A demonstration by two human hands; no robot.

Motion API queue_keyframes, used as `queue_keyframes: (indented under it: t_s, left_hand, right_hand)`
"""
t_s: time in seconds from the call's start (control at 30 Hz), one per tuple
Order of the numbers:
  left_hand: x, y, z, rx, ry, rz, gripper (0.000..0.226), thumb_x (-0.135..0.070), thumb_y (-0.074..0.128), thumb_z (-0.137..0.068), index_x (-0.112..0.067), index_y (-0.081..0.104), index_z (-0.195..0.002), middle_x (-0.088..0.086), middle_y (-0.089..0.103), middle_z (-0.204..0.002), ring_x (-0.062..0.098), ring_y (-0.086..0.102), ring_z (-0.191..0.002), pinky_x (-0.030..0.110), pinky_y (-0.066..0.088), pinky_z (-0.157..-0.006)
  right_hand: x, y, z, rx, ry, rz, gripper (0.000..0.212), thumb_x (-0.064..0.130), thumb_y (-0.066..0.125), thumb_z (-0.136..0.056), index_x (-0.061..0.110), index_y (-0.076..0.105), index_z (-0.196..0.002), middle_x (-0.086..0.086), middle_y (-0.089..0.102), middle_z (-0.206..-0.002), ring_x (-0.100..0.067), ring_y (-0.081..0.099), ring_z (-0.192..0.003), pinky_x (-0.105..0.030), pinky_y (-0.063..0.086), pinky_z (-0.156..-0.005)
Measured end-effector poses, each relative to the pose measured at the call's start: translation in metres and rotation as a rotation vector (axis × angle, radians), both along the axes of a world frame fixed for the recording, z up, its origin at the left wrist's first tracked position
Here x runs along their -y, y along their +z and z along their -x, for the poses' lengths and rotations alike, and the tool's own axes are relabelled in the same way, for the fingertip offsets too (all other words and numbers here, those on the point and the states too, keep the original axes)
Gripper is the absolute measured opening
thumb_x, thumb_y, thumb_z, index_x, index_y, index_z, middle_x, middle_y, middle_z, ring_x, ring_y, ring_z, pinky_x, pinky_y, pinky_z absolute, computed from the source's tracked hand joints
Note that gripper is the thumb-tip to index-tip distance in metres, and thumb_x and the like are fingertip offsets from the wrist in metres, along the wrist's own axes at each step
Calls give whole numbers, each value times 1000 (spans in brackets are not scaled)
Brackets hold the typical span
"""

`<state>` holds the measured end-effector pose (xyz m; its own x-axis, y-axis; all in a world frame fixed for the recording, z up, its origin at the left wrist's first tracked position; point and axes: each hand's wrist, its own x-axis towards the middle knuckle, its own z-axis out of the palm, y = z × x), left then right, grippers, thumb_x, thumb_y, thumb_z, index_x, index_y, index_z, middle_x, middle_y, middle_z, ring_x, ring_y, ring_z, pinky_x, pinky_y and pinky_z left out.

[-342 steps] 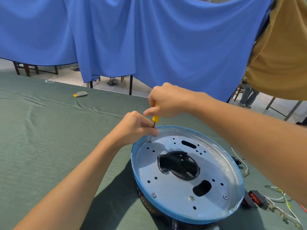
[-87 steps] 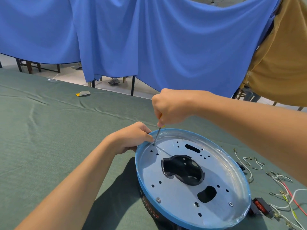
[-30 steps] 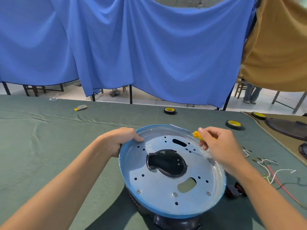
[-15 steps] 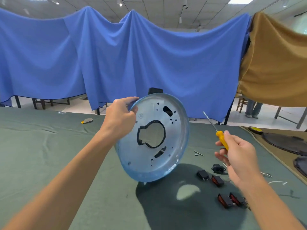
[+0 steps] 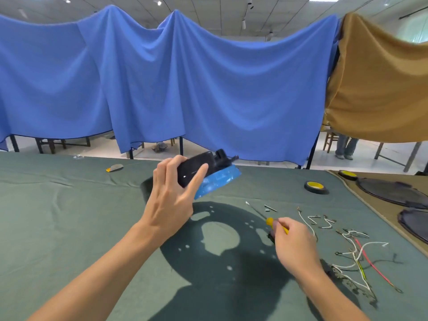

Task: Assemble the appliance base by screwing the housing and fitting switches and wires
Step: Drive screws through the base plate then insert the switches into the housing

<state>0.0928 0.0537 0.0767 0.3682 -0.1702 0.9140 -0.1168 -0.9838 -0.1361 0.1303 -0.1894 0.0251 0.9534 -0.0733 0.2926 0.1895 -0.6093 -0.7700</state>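
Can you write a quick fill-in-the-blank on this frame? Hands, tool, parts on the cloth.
1. The left hand holds the appliance base ____ the table, not resting on it.
2. The right hand grips a screwdriver whose handle is ____.
3. The loose wires lie on the green cloth to the ____ of the right hand.
4. The tape roll has a ____ centre.

Missing words: above; yellow; right; yellow
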Motion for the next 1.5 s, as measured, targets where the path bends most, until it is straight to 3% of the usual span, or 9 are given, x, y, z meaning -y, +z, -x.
queue_keyframes:
  t_s: [0.2, 0.33, 0.47, 0.63, 0.87, 0.97, 1.07, 1.27, 1.5]
  left_hand:
    - [-20, -50, -10, 44, -54, -154, 37, -9, 54, -97, -17, 62, -133, 18, 42, -127, 40, 44, -114, 47, 40, -99]
    - [-19, -61, -8, 93, -219, -131, 66, -19, 63, -95, -24, 32, -153, 12, 45, -122, 32, 48, -110, 42, 44, -96]
    - [-28, -74, -3, -38, -249, -398, 37, -28, 54, -95, -20, 64, -131, 15, 44, -125, 33, 46, -113, 41, 40, -98]
    - [-29, -75, 4, -173, -267, -458, 57, -60, 59, -88, -19, 66, -126, 14, 44, -127, 30, 47, -109, 39, 42, -93]
    - [-18, -64, 7, -159, -284, -397, 42, -38, 61, -91, -5, 70, -116, 11, 65, -106, 26, 55, -87, 37, 47, -75]
    - [10, -54, 5, -144, -181, -279, 26, -30, 61, -90, -8, 73, -95, 5, 66, -86, 26, 58, -75, 39, 47, -66]
    - [53, -41, -4, -391, 81, -109, 22, -32, 69, -79, -14, 61, -69, 4, 58, -67, 28, 56, -64, 36, 44, -60]
    - [108, -26, -48, -723, 395, 79, 36, -38, 44, -99, -7, 57, -109, 11, 63, -104, 31, 55, -98, 40, 30, -76]
    - [91, -37, -59, -797, 401, -31, 27, -22, 41, -93, -6, 56, -108, 9, 58, -92, 31, 50, -90, 56, 25, -104]
  right_hand:
    - [-8, -15, 19, 71, 24, 539, 19, 35, 38, -101, 22, 52, -102, 3, 64, -104, -21, 60, -102, -33, 40, -76]
    - [-12, -19, 25, 65, 112, 657, 11, 32, 38, -98, 24, 32, -93, 4, 56, -107, -21, 58, -101, -30, 32, -68]
    - [-14, -15, 23, 40, 121, 708, 13, 32, 40, -93, 24, 30, -89, 2, 55, -103, -23, 58, -99, -32, 36, -67]
    - [-12, -10, 12, -65, 165, 711, 17, 32, 42, -92, 19, 32, -86, -5, 58, -98, -32, 56, -92, -35, 34, -71]
    - [-5, -4, 3, -179, 248, 707, 21, 35, 42, -92, 21, 32, -80, 0, 41, -78, -29, 46, -81, -36, 37, -67]
    - [-6, -1, -1, -165, 234, 755, 24, 47, 43, -91, 23, 42, -87, -2, 53, -89, -29, 54, -90, -37, 45, -72]
    - [-5, 10, -17, -125, 196, 729, 23, 46, 47, -88, 25, 54, -88, -3, 63, -98, -28, 58, -96, -37, 50, -78]
    - [-5, 26, -65, -51, 240, 645, 13, 33, 53, -92, 24, 61, -90, -2, 67, -99, -24, 59, -94, -36, 51, -80]
    - [6, 15, -103, -22, 266, 637, 19, 19, 50, -94, 16, 65, -105, -5, 64, -110, -23, 58, -100, -40, 51, -88]
